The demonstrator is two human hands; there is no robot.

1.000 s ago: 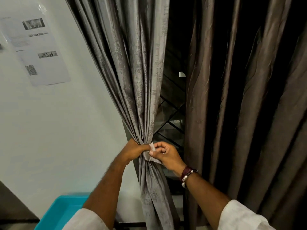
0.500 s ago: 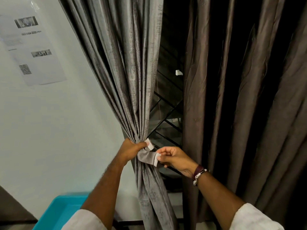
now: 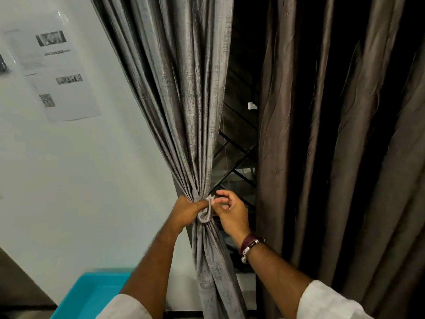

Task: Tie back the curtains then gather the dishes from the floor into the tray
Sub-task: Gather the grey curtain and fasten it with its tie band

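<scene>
The grey curtain (image 3: 184,111) hangs from the top of the view and narrows to a tight waist low in the middle, then falls loose again toward the floor; a band of the same grey cloth, the tieback (image 3: 205,216), wraps that waist. The left hand (image 3: 187,210) grips the gathered folds from the left, its fingers curled round the bundle and its thumb pressed on the tieback; the right hand (image 3: 231,214) sits just beside it on the right, its grip partly closed, thumb and forefinger pinching the pale tab end (image 3: 210,200) of the tieback, the other fingers loosely bent and apart from the cloth. A dark bracelet (image 3: 249,245) with a metal clasp circles the right wrist; both forearms come up from white sleeves (image 3: 326,302) at the bottom edge.

To the right hangs the brown curtain (image 3: 345,157), unbound and in long straight folds; between the two curtains a dark window grille (image 3: 239,162) shows, with a small white piece (image 3: 252,105) at the brown curtain's edge. On the white wall (image 3: 69,180) at the left a printed sheet (image 3: 53,70) carries pictures and a square code. The blue tray (image 3: 92,293) lies at the lower left, below the left forearm and near the wall; only its corner is in view, and what it holds cannot be told; no dishes appear in view.
</scene>
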